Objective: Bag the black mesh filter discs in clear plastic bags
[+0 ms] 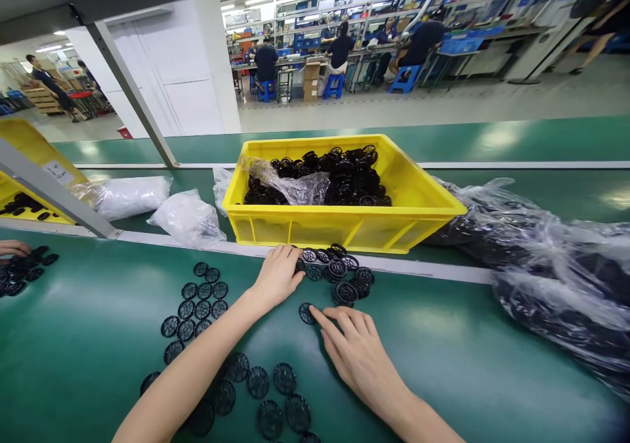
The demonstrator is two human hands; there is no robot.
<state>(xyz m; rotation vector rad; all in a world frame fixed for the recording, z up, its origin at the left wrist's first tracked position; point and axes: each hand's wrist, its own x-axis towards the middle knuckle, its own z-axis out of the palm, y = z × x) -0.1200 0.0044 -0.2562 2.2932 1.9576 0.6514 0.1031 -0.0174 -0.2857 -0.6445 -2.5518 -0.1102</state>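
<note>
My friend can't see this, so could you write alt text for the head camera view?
A person's right fingers touch a black disc on a green surface; the left fingers are at a pile of similar discs. Behind the pile stands a yellow bin of black parts; more discs lie nearer.

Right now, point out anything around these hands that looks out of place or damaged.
One thing: crumpled clear plastic lies on the black parts inside the yellow bin, looking like stray packaging. No clear damage shows.
</note>
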